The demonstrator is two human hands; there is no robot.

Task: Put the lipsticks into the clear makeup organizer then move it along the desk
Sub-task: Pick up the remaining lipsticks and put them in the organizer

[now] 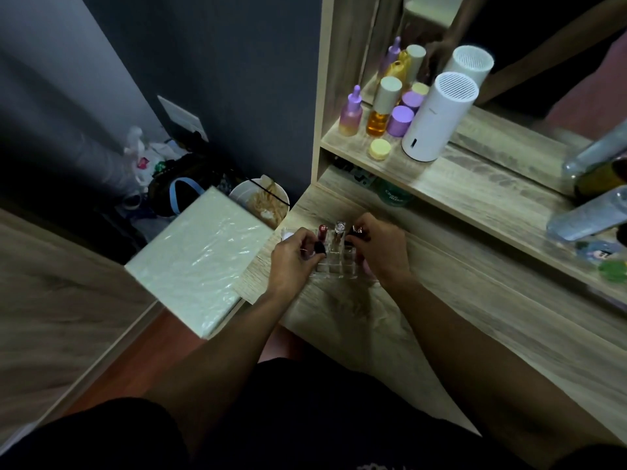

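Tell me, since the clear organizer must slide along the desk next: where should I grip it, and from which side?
Probably by its two short end walls, one hand from each side, low near the base. The clear organizer is a low, wide grid sitting flat on the desk, and upright lipsticks fill its back row, so a grip from above would likely knock them.

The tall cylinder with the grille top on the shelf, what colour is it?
White: the tall plastic cylinder shows plainly in the head view, with its mirror reflection behind.

Dim, soft-focus wide-angle view with bowed edges, dark foreground, and brightest light on the upper shelf point(441, 184).
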